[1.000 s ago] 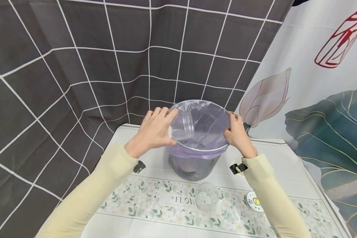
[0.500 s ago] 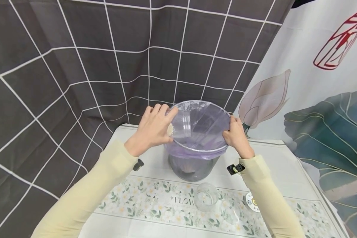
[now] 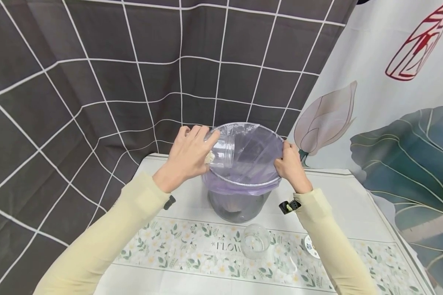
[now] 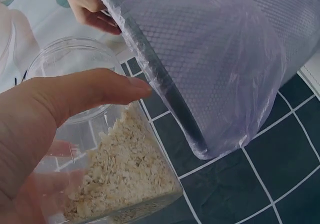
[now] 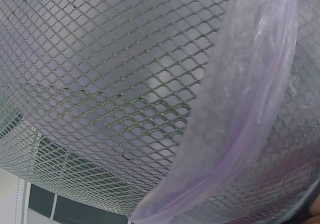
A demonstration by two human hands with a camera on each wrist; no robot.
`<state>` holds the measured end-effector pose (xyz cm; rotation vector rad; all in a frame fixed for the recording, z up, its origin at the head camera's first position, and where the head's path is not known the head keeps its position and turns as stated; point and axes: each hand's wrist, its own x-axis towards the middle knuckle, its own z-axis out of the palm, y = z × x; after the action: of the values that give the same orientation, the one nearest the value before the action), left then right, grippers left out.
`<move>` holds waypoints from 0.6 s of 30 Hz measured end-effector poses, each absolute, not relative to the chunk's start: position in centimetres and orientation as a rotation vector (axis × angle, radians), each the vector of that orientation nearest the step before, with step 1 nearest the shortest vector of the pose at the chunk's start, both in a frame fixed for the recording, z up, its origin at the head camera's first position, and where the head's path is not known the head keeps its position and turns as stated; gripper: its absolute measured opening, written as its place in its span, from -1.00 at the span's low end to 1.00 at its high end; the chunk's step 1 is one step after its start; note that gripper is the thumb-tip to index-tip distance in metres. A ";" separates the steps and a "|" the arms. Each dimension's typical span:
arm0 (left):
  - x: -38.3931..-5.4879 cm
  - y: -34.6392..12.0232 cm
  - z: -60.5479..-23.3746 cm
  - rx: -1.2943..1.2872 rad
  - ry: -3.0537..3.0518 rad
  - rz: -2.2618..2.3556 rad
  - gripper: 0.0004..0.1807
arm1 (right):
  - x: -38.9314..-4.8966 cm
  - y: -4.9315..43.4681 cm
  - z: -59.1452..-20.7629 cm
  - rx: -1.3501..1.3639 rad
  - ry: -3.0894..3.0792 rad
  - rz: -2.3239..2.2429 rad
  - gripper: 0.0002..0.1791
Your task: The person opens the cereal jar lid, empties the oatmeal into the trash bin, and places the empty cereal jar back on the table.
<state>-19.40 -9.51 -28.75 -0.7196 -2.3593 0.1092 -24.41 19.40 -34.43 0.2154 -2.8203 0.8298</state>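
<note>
My left hand [image 3: 187, 159] grips a clear plastic jar [image 3: 222, 152] lying on its side, its mouth inside the wire-mesh wastebasket [image 3: 240, 209]. Pale, oat-like flakes [image 4: 127, 166] lie along the jar's lower side, towards its base; the thumb lies across the jar in the left wrist view. A thin purple bag [image 3: 256, 151] lines the basket and folds over its rim. My right hand [image 3: 291, 166] holds that rim on the right side, fingers curled over bag and edge. In the right wrist view, only mesh and the bag's fold [image 5: 235, 109] show clearly; that hand is mostly hidden.
In front of the basket, a clear round container [image 3: 256, 248] stands on the floral runner [image 3: 192, 250]. Right of it lie a clear disc [image 3: 285, 260] and a printed round lid [image 3: 311, 247], partly behind the right sleeve. A dark checked curtain [image 3: 151, 78] hangs behind.
The jar has drawn slightly left, and more of its side shows past my left fingers. My right hand keeps its hold on the rim. The view has shifted a little.
</note>
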 end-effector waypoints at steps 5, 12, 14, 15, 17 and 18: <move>-19.5 -9.6 -28.6 -0.732 -2.330 0.129 -0.26 | -24.3 19.4 -34.4 0.205 -2.828 0.849 -0.25; -19.5 -9.4 -28.6 -0.756 -2.312 0.186 -0.23 | -24.3 19.5 -34.3 0.187 -2.825 0.860 -0.24; -19.4 -9.3 -28.6 -0.760 -2.314 0.210 -0.20 | -24.2 19.5 -34.3 0.178 -2.826 0.861 -0.24; -19.4 -9.3 -28.6 -0.760 -2.314 0.222 -0.18 | -24.2 19.4 -34.3 0.175 -2.827 0.863 -0.24; -19.4 -9.3 -28.7 -0.758 -2.313 0.241 -0.16 | -24.2 19.4 -34.3 0.171 -2.826 0.867 -0.24; -19.4 -9.3 -28.7 -0.757 -2.311 0.247 -0.16 | -24.2 19.4 -34.4 0.171 -2.826 0.867 -0.24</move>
<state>-19.39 -9.26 -28.68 -0.7567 -2.3111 0.2471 -24.21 19.40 -34.35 0.1715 -2.8261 0.8672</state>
